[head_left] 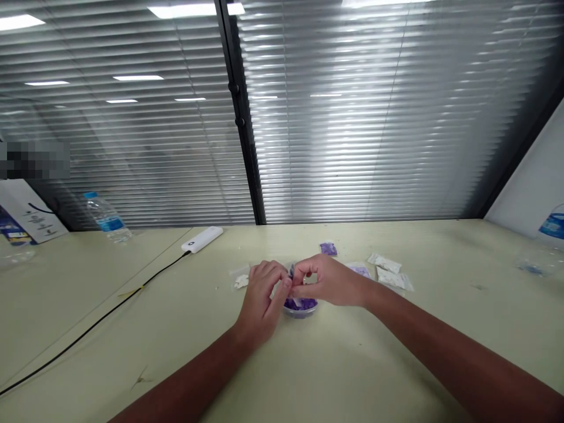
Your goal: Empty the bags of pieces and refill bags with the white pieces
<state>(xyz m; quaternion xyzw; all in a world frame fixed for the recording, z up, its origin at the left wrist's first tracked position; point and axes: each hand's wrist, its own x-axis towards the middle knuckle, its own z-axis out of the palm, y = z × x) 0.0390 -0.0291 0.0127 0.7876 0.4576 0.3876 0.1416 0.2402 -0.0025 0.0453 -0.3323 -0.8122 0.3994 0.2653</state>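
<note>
My left hand [262, 296] and my right hand [328, 282] meet above a small clear bowl [300, 312] holding purple granules. Their fingertips pinch a small plastic sachet [291, 271] with purple contents, mostly hidden by my fingers. Just left of my left hand lies a clear bag with white pieces [240, 281]. To the right of my right hand are a purple-filled sachet [360, 271] and white sachets [388, 270]. Another purple sachet [328, 249] lies farther back.
A white power bank [202, 239] with a black cable [101, 320] lies on the pale green table [282, 364]. A plastic water bottle [106, 217] and a paper bag [30, 211] stand back left. Another bottle [550, 226] stands at right, before window blinds.
</note>
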